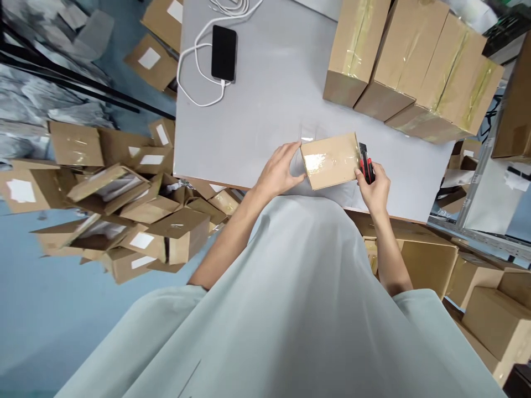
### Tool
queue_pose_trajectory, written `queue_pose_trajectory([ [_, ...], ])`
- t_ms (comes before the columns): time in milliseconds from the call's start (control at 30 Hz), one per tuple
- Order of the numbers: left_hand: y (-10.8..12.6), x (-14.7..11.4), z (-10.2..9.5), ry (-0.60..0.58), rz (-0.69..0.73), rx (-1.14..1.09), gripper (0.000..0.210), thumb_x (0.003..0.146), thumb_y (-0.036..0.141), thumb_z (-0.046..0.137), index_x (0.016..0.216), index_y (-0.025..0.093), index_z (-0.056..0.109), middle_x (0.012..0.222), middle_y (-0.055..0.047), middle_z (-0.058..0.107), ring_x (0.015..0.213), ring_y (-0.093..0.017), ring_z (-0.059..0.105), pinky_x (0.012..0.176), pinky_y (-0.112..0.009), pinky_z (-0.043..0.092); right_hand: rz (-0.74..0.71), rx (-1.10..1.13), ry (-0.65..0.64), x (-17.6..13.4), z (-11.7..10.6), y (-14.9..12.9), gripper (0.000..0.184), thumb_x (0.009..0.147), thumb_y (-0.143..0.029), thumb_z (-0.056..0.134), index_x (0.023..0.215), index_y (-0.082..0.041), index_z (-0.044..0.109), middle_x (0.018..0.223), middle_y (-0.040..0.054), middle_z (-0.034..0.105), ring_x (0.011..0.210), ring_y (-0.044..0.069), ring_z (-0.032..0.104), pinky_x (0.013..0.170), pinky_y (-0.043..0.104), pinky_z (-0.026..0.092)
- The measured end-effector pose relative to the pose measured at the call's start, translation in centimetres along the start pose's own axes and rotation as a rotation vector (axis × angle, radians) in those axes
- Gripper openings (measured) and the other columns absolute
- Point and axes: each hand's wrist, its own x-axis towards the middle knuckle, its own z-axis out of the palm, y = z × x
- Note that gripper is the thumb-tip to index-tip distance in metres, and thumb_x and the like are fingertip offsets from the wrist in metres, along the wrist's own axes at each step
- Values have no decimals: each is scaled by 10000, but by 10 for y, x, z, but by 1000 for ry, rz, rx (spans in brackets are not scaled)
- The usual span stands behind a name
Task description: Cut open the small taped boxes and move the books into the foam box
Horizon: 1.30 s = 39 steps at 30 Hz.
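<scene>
A small cardboard box (pixel 331 163) with clear tape across its top lies slightly tilted near the front edge of the grey table (pixel 265 72). My left hand (pixel 279 170) grips its left end, fingers at the far corner and thumb at the near one. In my right hand (pixel 374 188) is a red and black utility knife (pixel 367 163), held upright along the right end of the box. My right fingertips touch or nearly touch that end. Whether the blade is out I cannot tell.
Several taller taped boxes (pixel 398 66) stand in a row at the back right. A phone (pixel 224 53) with a white cable (pixel 198 55) lies at the back left. Opened cartons (pixel 136 204) pile up on the floor to the left. More boxes (pixel 493 318) sit at lower right.
</scene>
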Motion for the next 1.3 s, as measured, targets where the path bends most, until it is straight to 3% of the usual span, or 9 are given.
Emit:
queue_pose_trajectory([
  [167, 9, -2, 7, 33, 13, 46, 876, 894, 462, 822, 1661, 226, 469, 1639, -172, 578, 1522, -404, 540, 1304, -588, 436, -55, -176, 59, -1, 6, 2, 370, 1076, -572, 578, 1170, -233, 693, 1064, 82, 710, 977, 256, 682, 899, 398, 572],
  [367, 7, -3, 2, 1, 8, 24, 750, 918, 410, 749, 1612, 233, 522, 1607, -143, 616, 1476, -381, 587, 1283, -570, 465, -22, -103, 74, -8, 6, 3, 370, 1053, -562, 604, 1202, -233, 684, 1098, 79, 696, 1022, 257, 671, 956, 409, 563],
  [633, 4, 1, 5, 4, 7, -11, 767, 842, 322, 759, 1574, 230, 551, 1606, -140, 608, 1443, -382, 615, 1243, -544, 506, 21, -110, 59, -13, 9, -10, 365, 1086, -543, 555, 1255, -245, 682, 1152, 105, 679, 1077, 277, 675, 1005, 438, 573],
  [800, 8, 4, 11, 47, -44, -46, 721, 870, 328, 744, 1559, 250, 547, 1598, -125, 612, 1456, -364, 605, 1245, -514, 511, -8, -195, 57, -14, 8, -17, 375, 1118, -520, 507, 1339, -262, 666, 1220, 119, 671, 1138, 288, 693, 987, 439, 598],
  [933, 13, 1, 15, 62, -72, -88, 731, 889, 301, 716, 1592, 265, 516, 1626, -111, 585, 1474, -349, 594, 1225, -480, 533, 57, -245, 48, -17, 0, -35, 423, 1105, -534, 534, 1425, -281, 649, 1354, 144, 631, 1239, 324, 687, 994, 478, 616],
  [1000, 15, -1, 15, 68, -87, -104, 747, 895, 289, 705, 1614, 271, 501, 1638, -107, 573, 1502, -348, 568, 1224, -476, 534, 97, -193, 12, -21, -2, -51, 461, 1099, -549, 546, 1469, -287, 629, 1354, 146, 659, 1257, 335, 696, 1017, 489, 617],
  [1133, 15, -3, 12, 59, -85, -129, 762, 908, 277, 694, 1641, 283, 484, 1650, -97, 562, 1518, -345, 550, 1245, -490, 518, 145, 5, -209, -30, 2, -87, 499, 1062, -566, 621, 1472, -282, 643, 1286, 115, 782, 1155, 328, 768, 1025, 477, 631],
  [1300, 9, 0, -4, -6, -6, -123, 735, 926, 275, 674, 1639, 245, 499, 1618, -121, 591, 1494, -349, 563, 1293, -526, 457, 133, 0, -343, -37, 17, -114, 518, 1050, -402, 618, 1555, -290, 599, 1397, 80, 793, 1240, 318, 783, 1060, 470, 634],
])
